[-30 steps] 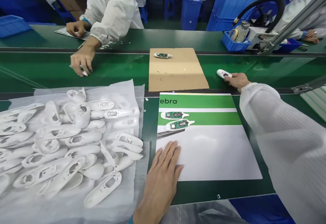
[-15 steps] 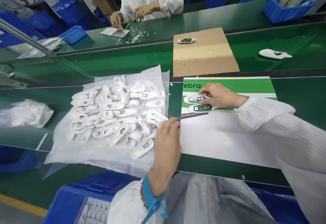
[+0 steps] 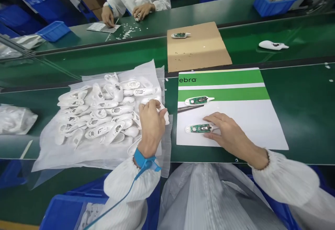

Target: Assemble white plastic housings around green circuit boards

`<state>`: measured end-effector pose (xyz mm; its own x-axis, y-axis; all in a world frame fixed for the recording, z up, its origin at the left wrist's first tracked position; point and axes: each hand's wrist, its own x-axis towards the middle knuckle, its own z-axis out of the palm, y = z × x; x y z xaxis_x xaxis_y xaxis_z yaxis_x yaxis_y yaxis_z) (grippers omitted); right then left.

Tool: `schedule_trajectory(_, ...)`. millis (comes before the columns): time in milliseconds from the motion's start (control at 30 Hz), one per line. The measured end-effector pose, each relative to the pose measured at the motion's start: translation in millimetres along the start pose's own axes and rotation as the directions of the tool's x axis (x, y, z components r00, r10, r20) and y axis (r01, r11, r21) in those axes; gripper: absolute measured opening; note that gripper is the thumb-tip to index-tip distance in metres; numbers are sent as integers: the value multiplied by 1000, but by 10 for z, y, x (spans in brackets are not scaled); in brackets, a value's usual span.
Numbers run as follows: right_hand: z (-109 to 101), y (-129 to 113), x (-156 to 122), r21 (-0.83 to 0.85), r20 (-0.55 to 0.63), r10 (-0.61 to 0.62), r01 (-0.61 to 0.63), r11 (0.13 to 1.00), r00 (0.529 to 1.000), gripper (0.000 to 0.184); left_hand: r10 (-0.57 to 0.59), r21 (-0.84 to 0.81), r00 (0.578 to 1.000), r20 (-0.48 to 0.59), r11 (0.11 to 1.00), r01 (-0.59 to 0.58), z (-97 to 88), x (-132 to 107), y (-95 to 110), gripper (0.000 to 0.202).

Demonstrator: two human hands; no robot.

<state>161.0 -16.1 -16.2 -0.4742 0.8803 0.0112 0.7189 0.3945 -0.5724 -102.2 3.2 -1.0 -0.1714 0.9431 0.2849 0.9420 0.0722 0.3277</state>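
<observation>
**Head view.** Your left hand (image 3: 149,125) is clenched around a white plastic housing (image 3: 162,109), which it grasps at the near edge of the pile; the fingers curl over the part and hide much of it. A blue wrist strap (image 3: 142,162) circles your left wrist, with its cord running down your sleeve, which suggests static grounding for work near exposed electronics.

Your right hand (image 3: 231,130) lies on the printed sheet (image 3: 248,128) with its fingers (image 3: 209,127) extended and touching the right end of a white housing fitted with a green circuit board (image 3: 199,128). You cannot tell from this view whether those fingers grip the part or only steady it. A second board-and-housing assembly (image 3: 199,100) lies above it on the sheet, beside dark tweezers (image 3: 190,108).

The loose housings (image 3: 104,115) lie heaped on a translucent plastic bag (image 3: 52,153), probably to keep them within reach of your left hand.

**Surface and room.** The green workbench (image 3: 300,118) also carries a cardboard sheet (image 3: 199,48) with another assembly (image 3: 180,35) on it, and a white housing (image 3: 272,45) further right. Across the bench, a co-worker's hands (image 3: 108,16) work near small white pieces (image 3: 128,32). Blue plastic crates (image 3: 53,31) stand beyond.
</observation>
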Motion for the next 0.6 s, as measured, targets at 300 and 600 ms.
schedule_trajectory(300,214,-16,-245,44,-255,136,-129,991,957,28,408,-125,902,141,911,-393,265,-11,292,33)
schedule_trajectory(600,227,-68,-279,45,-318,222,-219,975,922,22,92,54,989,117,994,-99,380,-146,270,20)
